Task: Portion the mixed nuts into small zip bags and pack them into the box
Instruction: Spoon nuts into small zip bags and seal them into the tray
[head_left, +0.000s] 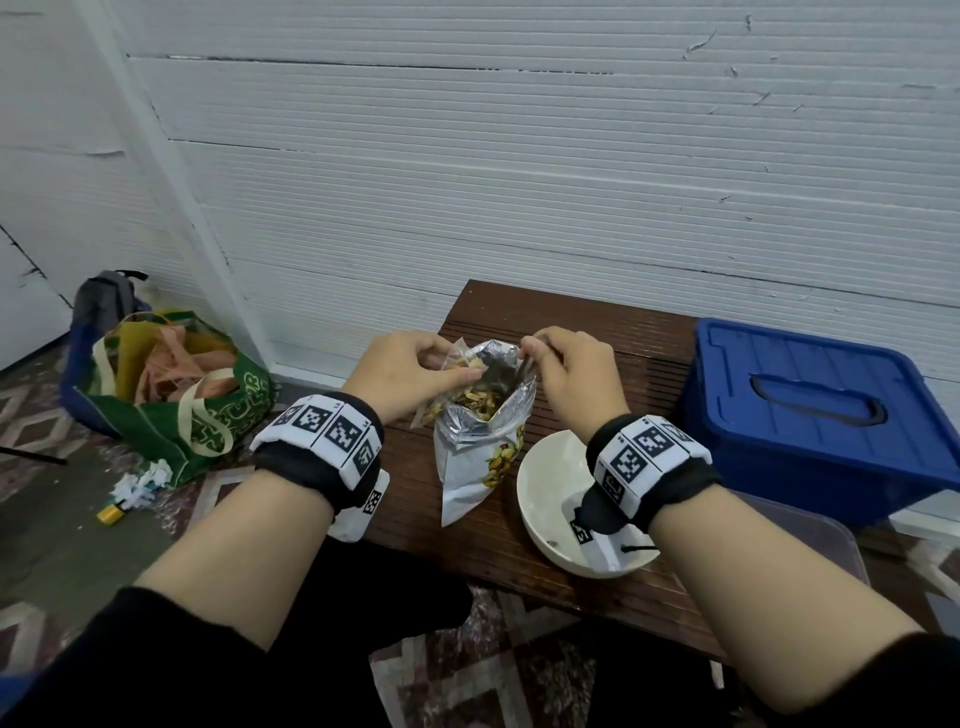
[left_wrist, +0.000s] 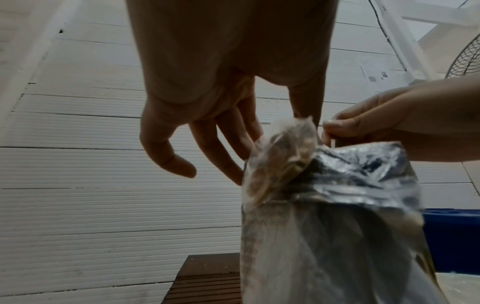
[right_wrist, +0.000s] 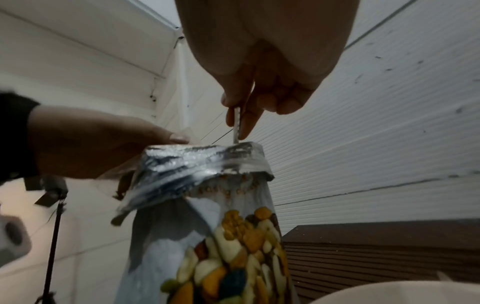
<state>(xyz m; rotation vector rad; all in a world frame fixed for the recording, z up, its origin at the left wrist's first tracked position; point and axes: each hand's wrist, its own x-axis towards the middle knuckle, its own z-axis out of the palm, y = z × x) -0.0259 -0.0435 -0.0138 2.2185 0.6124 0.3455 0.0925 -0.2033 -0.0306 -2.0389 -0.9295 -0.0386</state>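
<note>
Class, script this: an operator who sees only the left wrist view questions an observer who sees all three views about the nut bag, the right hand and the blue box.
Operator: The left hand pinches a small clear bag at the nut bag mouth. What is in the right hand grip?
Observer: A thin metal handle, pinched and reaching down into the nut bag.
Operator: Is the blue box open?
Observer: No, the head view shows its lid on.
</note>
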